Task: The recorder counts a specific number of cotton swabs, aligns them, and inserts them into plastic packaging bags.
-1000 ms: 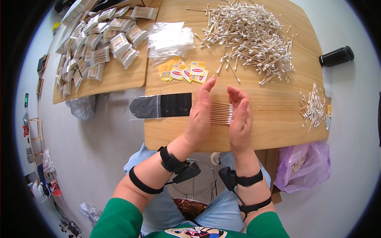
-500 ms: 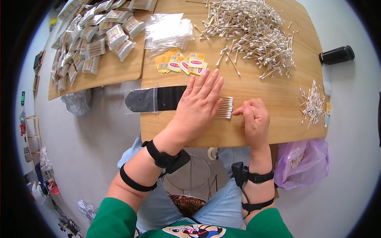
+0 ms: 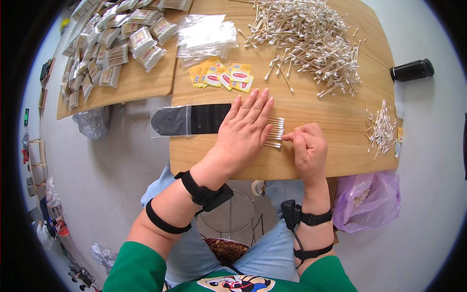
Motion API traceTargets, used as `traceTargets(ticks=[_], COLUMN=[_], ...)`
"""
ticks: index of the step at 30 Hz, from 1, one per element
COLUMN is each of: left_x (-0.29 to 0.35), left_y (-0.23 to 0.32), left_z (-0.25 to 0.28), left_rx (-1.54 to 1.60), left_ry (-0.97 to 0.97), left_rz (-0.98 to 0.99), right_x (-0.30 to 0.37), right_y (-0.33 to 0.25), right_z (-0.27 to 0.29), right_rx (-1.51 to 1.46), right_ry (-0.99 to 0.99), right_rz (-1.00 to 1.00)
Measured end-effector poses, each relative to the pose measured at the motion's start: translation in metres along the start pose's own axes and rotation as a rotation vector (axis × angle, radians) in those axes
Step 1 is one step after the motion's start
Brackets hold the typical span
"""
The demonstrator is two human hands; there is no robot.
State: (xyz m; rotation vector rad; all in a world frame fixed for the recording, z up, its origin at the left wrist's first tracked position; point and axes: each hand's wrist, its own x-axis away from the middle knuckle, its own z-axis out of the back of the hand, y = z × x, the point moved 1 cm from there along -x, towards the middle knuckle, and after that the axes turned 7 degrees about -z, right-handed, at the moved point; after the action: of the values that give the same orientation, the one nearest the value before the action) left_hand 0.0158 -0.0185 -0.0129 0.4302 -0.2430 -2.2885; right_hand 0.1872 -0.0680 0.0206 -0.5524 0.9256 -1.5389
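Observation:
My left hand (image 3: 245, 127) lies flat and open, fingers together and stretched out, over a row of cotton swabs (image 3: 276, 127). The white tips stick out past its right side, while the rest of the row is hidden. My right hand (image 3: 309, 146) is curled closed, its index fingertip pointing left at the swab tips, touching or very near them; nothing shows in it. Left of my left hand, a black strip (image 3: 209, 119) with a rounded end lies on the table, its left part inside a clear plastic sleeve (image 3: 170, 121).
Yellow cards (image 3: 219, 75) and clear bags (image 3: 206, 39) lie beyond my left hand. A large swab pile (image 3: 311, 44) fills the far right, a smaller one (image 3: 382, 129) the right edge. Packed swab bags (image 3: 114, 53) cover the left table. A purple bag (image 3: 367, 204) hangs below.
My right index fingertip has come slightly closer to the swab tips. The nearest swabs now sit a little apart from the others. My left hand stays flat in place.

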Motion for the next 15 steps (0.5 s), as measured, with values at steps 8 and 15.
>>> traceTargets(ticks=[8, 15], left_x=[-0.0007, -0.0004], left_y=[-0.0002, -0.0013], left_z=[0.0008, -0.0008], left_rx=[0.001, -0.005], left_ry=[-0.016, -0.012], left_rz=[0.0, -0.007], right_x=[-0.0005, -0.001], right_y=[0.0046, 0.0027], right_z=[0.0, -0.0022], right_rx=[0.077, 0.021], right_ry=[-0.015, 0.033], right_rz=[0.065, -0.019])
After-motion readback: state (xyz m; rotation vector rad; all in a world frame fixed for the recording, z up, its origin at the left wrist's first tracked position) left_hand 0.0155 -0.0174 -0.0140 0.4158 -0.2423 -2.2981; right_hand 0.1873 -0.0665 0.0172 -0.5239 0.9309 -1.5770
